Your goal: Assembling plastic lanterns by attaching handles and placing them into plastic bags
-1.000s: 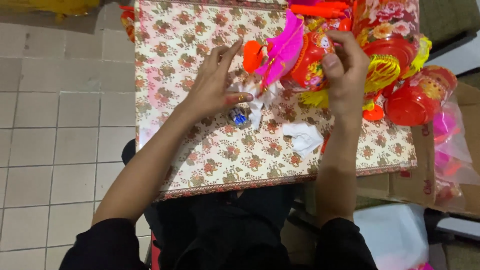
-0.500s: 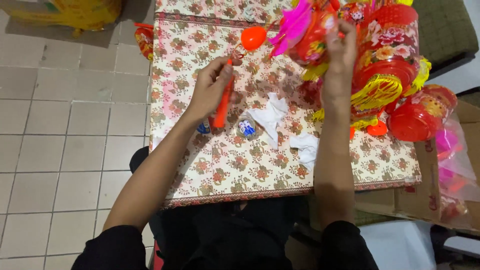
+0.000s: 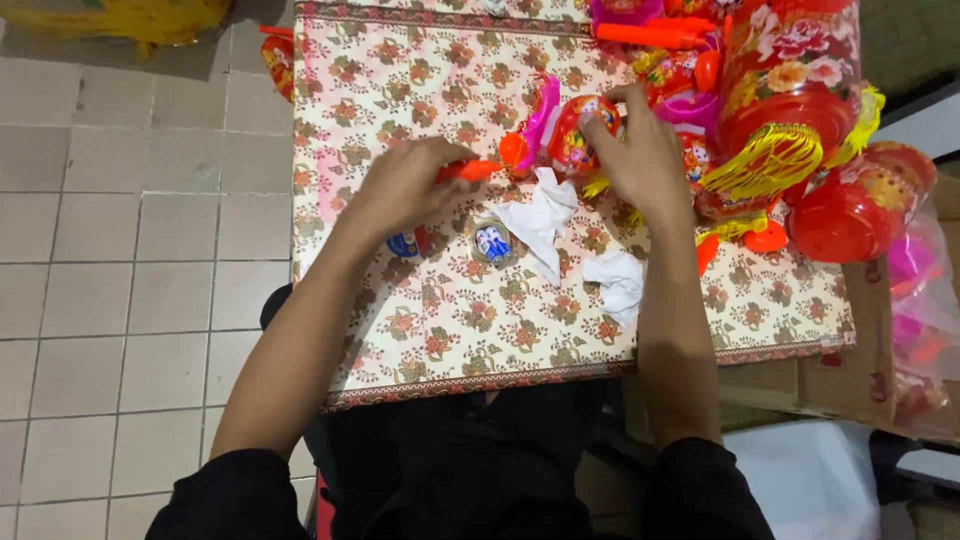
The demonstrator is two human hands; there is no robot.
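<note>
i see the left hand (image 3: pixel 400 185) has laid its orange stick (image 3: pixel 468 170) level, and the right hand (image 3: pixel 640 150) has dropped onto the small lantern (image 3: pixel 578 130).

A floral-patterned board (image 3: pixel 420 330) carries white tissue scraps (image 3: pixel 545 215), two small round capsules (image 3: pixel 492 241) and red lanterns (image 3: pixel 790 90).

Single head-worn view, steeply downward and close over the floral board (image 3: pixel 440 330), tiled floor (image 3: pixel 130 250) leftward.
</note>
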